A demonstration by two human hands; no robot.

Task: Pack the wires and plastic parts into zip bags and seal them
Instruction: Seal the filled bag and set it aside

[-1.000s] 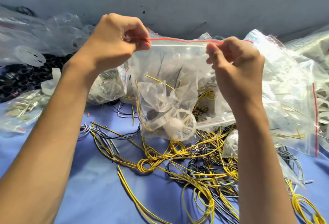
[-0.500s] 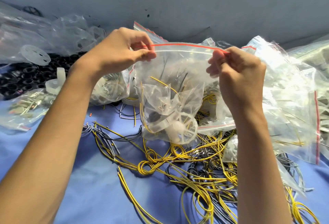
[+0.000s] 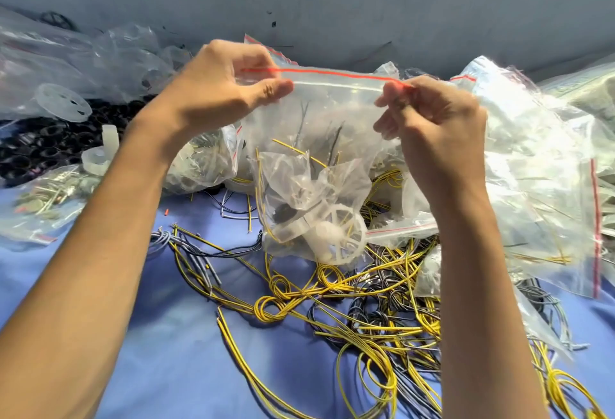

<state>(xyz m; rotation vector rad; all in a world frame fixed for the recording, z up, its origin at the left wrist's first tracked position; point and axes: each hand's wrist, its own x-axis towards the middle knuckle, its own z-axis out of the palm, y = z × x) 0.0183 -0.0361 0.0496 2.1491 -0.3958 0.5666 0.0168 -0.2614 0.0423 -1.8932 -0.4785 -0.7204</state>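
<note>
Left hand (image 3: pixel 219 89) and right hand (image 3: pixel 436 125) cover both top corners of the zip bag (image 3: pixel 332 109); whether its strip is pressed closed, cannot tell. Yellow wires (image 3: pixel 278 285) run off bottom edge; forearms (image 3: pixel 100 252) cut off there too.

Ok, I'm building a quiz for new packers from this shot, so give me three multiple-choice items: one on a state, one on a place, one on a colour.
1. How is the zip bag held?
A. The left hand and the right hand both pinch its top edge
B. Only the left hand holds it
C. Neither hand touches it

2. Where is the white spoked wheel?
A. In the left hand
B. Low inside the zip bag
C. In the right hand

3. What colour is the stripe along the bag's top?
A. Blue
B. Green
C. Red

Answers:
1. A: thumb and fingers of each hand pinch one end of the top edge.
2. B: the wheel shows through the clear plastic near the bottom.
3. C: a red line runs between the two hands.
</note>
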